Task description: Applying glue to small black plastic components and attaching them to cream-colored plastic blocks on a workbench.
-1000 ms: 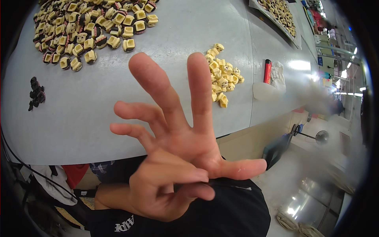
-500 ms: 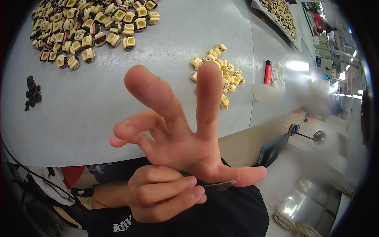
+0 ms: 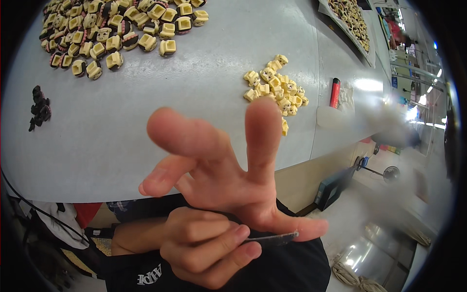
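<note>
Head view, as received at my remote post. The grey table (image 3: 121,131) fills much of the upper left and centre. Toward its far left lies a broad heap of two-tone pieces (image 3: 113,41), cream and dark with some pink edging; I judge these to be parts already joined, and they form the main stock here. At upper right, a tray (image 3: 343,31) bears many small pieces, too small for me to grade.

At centre, the right hand (image 3: 233,187) is raised palm toward me, its fingers spread and grasping nothing. Below it, the left hand (image 3: 206,246) has its fingers pinched on a small blade.

Right of centre sits a smaller heap of cream pieces (image 3: 277,89); at left, a cluster of dark bits (image 3: 41,108). Both lie apart from the broad heap, and I read them as parts left over to use.

The blade (image 3: 275,239) runs from the left fingers to the right thumb, its tip overlapping the thumb's lower edge; contact I cannot confirm. Pale specks (image 3: 296,234) show at that tip, so I judge the blade work under way, unfinished.
</note>
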### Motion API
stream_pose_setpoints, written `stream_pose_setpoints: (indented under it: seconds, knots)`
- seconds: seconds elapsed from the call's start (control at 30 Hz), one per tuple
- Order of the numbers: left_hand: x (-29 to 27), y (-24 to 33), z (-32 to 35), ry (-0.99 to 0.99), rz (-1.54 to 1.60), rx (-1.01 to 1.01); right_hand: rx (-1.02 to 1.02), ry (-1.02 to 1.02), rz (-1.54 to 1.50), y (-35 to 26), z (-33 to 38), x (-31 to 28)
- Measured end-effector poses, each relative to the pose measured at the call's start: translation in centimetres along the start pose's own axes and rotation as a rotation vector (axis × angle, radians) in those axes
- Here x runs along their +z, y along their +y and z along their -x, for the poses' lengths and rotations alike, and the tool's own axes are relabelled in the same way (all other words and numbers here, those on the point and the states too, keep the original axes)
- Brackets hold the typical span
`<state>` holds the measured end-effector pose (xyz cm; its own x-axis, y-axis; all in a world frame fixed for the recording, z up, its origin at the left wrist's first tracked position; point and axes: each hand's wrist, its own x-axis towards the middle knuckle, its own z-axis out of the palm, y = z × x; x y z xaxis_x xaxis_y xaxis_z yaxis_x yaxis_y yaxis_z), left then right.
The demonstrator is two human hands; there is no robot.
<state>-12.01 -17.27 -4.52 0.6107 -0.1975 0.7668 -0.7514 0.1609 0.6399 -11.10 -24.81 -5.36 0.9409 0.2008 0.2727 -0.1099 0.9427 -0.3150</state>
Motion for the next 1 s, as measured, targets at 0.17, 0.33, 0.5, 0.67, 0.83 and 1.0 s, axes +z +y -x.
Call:
stream_pose_setpoints:
  seconds: [0.17,0.33,0.5,0.67,0.83,1.0]
  knots:
    - [0.0,0.0,0.2,-0.063,-0.044,0.096,-0.078,0.047,-0.103,0.2,0.0,1.4]
    - [-0.2,-0.2,0.1,-0.071,-0.025,0.104,-0.160,0.095,-0.203,0.4,0.1,2.4]
    - [0.0,-0.3,0.2,-0.040,-0.032,0.114,-0.203,0.111,-0.242,0.6,0.1,2.5]
    - [0.4,-0.3,0.4,0.025,-0.014,0.115,-0.181,0.052,-0.124,0.8,0.2,1.7]
    - [0.1,-0.6,0.5,-0.013,0.006,0.094,-0.157,-0.004,-0.010,1.4,0.3,0.5]
    - [0.3,-0.7,0.1,0.003,0.065,0.101,-0.143,-0.060,0.118,2.4,2.1,1.5]
